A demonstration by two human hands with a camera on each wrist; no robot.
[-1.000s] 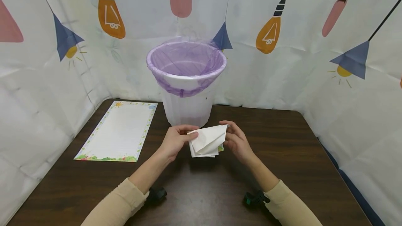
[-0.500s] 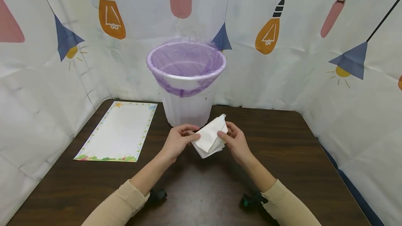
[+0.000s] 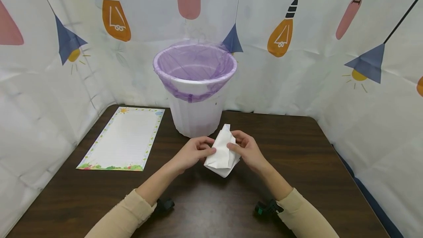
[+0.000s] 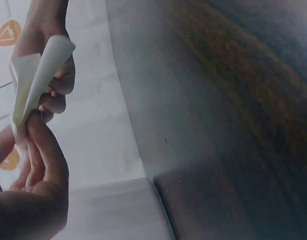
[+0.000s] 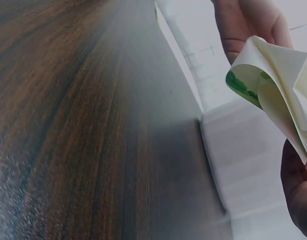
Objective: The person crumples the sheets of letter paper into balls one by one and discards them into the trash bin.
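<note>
A folded sheet of white paper [image 3: 222, 153] is held between both hands above the table, just in front of the bin. My left hand [image 3: 195, 151] pinches its left edge, thumb on top and fingers beneath. On the opposite side my right hand [image 3: 248, 150] pinches the paper too, its thumb lying across the folded layers. In the left wrist view the folded paper [image 4: 43, 75] shows layers spread apart in a V. Green print shows inside a curled fold of the paper [image 5: 248, 82] in the right wrist view.
A white bin [image 3: 196, 115] with a purple liner [image 3: 195, 91] stands at the back of the dark wooden table [image 3: 290, 157]. Flat on the left lies a lined sheet with a decorated border [image 3: 123, 139]. A printed white curtain [image 3: 297, 87] encloses the table's back and sides.
The folded paper has turned so its narrow end points away, and has come slightly nearer. My right thumb has moved onto its top; the left hand has shifted a little right.
</note>
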